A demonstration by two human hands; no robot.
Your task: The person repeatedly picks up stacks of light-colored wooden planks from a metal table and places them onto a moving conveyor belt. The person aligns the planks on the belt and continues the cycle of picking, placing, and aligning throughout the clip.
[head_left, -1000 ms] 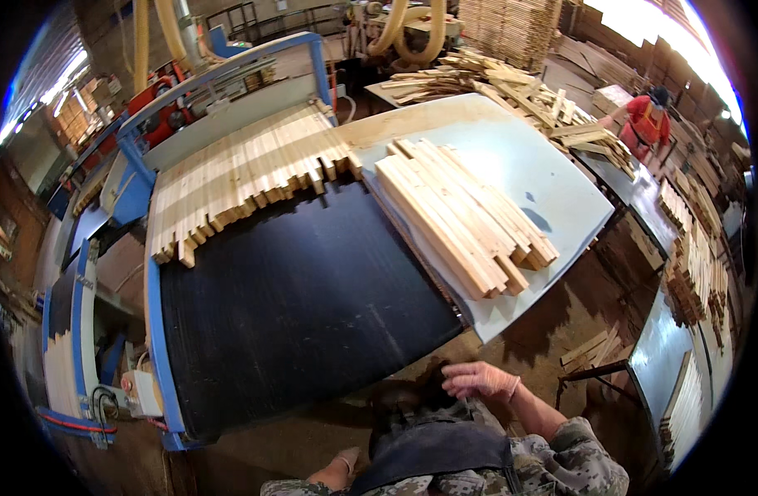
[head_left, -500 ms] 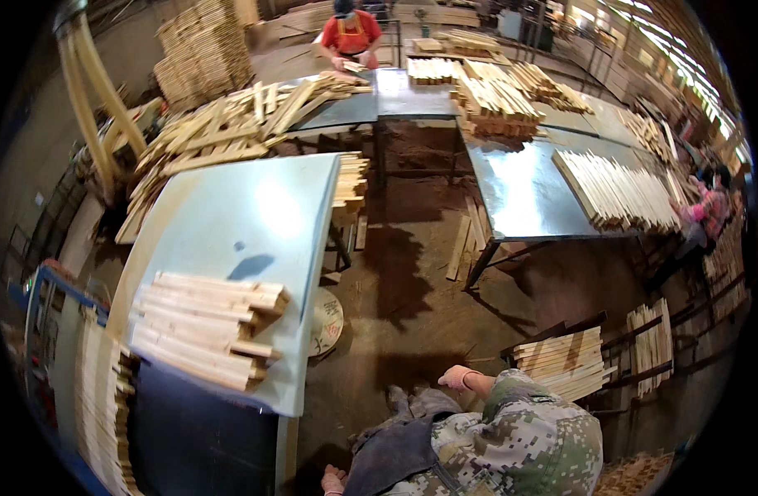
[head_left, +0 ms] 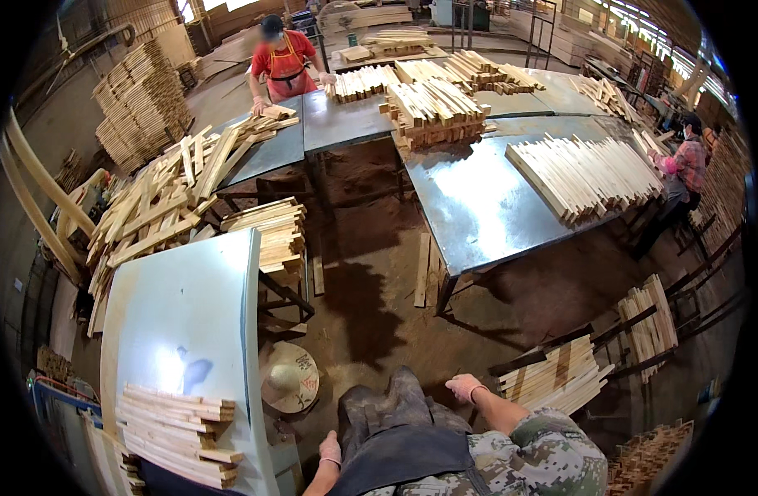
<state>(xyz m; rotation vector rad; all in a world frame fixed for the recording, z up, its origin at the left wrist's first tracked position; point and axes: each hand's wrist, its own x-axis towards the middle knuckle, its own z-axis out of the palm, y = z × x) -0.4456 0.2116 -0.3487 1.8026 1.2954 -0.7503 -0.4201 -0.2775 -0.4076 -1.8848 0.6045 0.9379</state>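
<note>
My left hand (head_left: pixel 330 447), in a pale pinkish glove, hangs beside the dark apron (head_left: pixel 399 463) with its fingers drawn together and nothing in them. On the other side, my right hand (head_left: pixel 465 387) is held out from the body, loosely curled and bare of any object. It is nearest to a stack of wooden strips (head_left: pixel 557 376) on a dark metal rack at the right. Left of my left hand stands a smooth pale table (head_left: pixel 193 289). A layered stack of wooden strips (head_left: pixel 176 434) lies on its near end.
A round lid-like disc (head_left: pixel 289 379) sits low beside the pale table. Ahead are metal-topped tables (head_left: pixel 457 223) bearing rows of strips (head_left: pixel 585 178) and a loose heap of boards (head_left: pixel 155 211). One co-worker in red (head_left: pixel 286 66) stands behind them, another (head_left: pixel 689 157) at far right.
The view has swung right and levelled, so the tables appear farther left and lower. My left hand has come up beside the apron; my right arm is stretched out more. The red-clad co-worker's arms have spread.
</note>
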